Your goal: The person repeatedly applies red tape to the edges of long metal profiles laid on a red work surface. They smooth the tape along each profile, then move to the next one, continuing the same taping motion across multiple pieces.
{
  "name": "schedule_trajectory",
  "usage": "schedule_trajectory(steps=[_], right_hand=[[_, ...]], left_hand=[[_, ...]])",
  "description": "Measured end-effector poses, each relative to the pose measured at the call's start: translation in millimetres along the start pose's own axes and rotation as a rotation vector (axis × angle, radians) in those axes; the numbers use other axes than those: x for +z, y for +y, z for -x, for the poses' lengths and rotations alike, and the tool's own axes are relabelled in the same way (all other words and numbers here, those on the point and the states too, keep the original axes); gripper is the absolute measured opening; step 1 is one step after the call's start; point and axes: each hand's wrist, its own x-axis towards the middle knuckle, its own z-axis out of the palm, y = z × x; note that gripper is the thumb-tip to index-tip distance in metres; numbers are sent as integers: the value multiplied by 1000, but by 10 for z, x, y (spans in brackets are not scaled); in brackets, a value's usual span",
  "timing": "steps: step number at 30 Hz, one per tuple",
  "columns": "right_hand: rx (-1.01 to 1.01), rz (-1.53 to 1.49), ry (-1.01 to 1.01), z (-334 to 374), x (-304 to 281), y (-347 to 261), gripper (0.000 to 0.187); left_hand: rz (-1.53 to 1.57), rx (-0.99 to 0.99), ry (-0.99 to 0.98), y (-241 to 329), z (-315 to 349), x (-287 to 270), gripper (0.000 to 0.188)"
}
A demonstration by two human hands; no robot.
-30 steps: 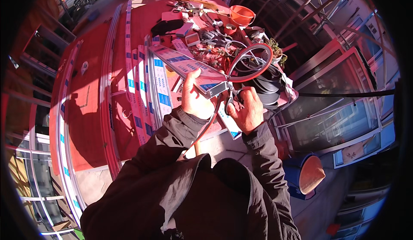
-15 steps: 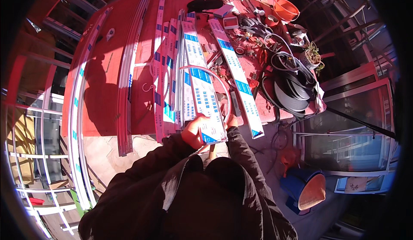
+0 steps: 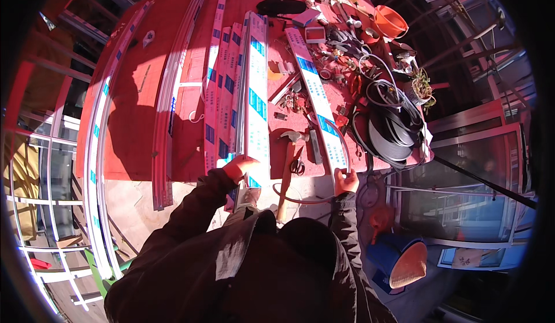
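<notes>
My left hand is closed over the near end of a long profile wrapped in white and blue film. This profile lies on the red table against a stack of similar ones. To the right, my right hand pinches a thin, flexible pale strip, which loops leftward below the table edge. Just beyond that hand ends another film-covered profile, lying at a slant. Between the two profiles rest a claw hammer with a wooden handle and a pair of dark-handled scissors.
Small tools and fittings crowd the red table's far right, near an orange bucket. A coil of black strip sits at its right edge. Long profiles lie at left. A blue bin stands on the floor at right.
My hands have moved apart. The profile under my left hand has shifted left against the stack, uncovering the hammer and scissors. My right hand has moved right with the flexible strip.
</notes>
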Motion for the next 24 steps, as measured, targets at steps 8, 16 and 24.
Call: schedule_trajectory(steps=[8,16,24], right_hand=[[828,-126,41,-4,-673,724,30],[612,-711,-512,447,-415,-819,17],[316,-559,-464,1055,-289,-1199,49]], left_hand=[[-860,341,1118,12,-218,-129,58],[368,-44,311,145,-624,1016,53],[852,-100,-21,637,-425,1347,47]])
